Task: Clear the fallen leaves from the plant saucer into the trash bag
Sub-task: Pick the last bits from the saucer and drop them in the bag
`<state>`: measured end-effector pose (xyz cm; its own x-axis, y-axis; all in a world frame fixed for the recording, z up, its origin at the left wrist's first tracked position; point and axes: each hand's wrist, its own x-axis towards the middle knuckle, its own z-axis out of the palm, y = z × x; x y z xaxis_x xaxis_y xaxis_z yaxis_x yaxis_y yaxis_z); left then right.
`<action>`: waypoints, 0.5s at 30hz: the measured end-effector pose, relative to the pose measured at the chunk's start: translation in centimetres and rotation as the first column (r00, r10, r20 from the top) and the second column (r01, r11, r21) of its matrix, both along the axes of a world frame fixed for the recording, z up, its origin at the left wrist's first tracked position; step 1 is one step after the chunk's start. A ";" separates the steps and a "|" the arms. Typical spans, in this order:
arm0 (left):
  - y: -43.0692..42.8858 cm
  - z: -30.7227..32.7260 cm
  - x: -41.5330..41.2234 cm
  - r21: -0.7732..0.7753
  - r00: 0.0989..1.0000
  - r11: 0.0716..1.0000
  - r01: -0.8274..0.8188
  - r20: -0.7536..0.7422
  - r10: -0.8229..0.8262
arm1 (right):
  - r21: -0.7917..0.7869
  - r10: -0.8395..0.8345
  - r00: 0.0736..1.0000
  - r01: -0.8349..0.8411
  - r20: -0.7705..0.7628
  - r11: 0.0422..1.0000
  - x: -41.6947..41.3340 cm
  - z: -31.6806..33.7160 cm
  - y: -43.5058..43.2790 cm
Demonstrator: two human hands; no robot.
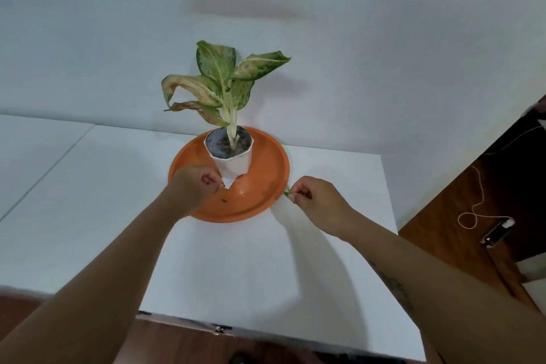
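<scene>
An orange plant saucer (266,174) sits on a white table and carries a white pot (236,161) with a green and yellowed plant (220,80). My left hand (193,186) hovers over the saucer's near left side, fingers curled at the pot's base; whether it pinches anything is unclear. A small green leaf bit (223,200) lies on the saucer just below that hand. My right hand (317,201) is just off the saucer's right rim, pinching a small green leaf piece (287,192). No trash bag is in view.
The white table (236,260) ends at a near edge and a right edge. Beyond the right edge is brown floor with a pale cord (475,204) and a small dark device (499,232). A white wall stands behind the plant.
</scene>
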<state>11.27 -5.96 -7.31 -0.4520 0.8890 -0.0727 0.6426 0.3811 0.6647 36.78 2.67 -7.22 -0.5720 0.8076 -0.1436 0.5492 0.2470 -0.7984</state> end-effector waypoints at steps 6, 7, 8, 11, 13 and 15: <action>-0.9 -1.0 -0.8 -0.074 0.999 0.997 0.008 -0.041 -0.011 | 0.078 0.091 0.995 -0.094 0.035 0.993 -4.4 -0.7 -1.1; -0.7 -1.2 -1.0 -0.084 0.999 0.996 0.032 -0.035 -0.035 | 0.079 0.084 0.995 -0.087 0.045 0.993 -5.2 -0.9 -1.2; -0.4 -1.5 -0.9 -0.096 0.997 0.993 0.064 -0.041 -0.068 | 0.076 0.073 0.996 -0.077 0.054 0.994 -5.7 -1.1 -1.3; 0.7 -2.1 -0.8 -0.157 0.983 0.976 0.152 -0.081 -0.166 | 0.070 0.032 0.996 -0.038 0.086 0.997 -7.0 -1.7 -1.5; 1.3 -2.4 -0.9 -0.210 0.967 0.955 0.212 -0.098 -0.236 | 0.076 0.012 0.994 -0.020 0.111 0.997 -7.6 -2.0 -1.4; 1.7 -2.6 -1.2 -0.240 0.951 0.934 0.264 -0.098 -0.294 | 0.082 -0.017 0.991 0.005 0.136 0.997 -8.0 -2.2 -1.3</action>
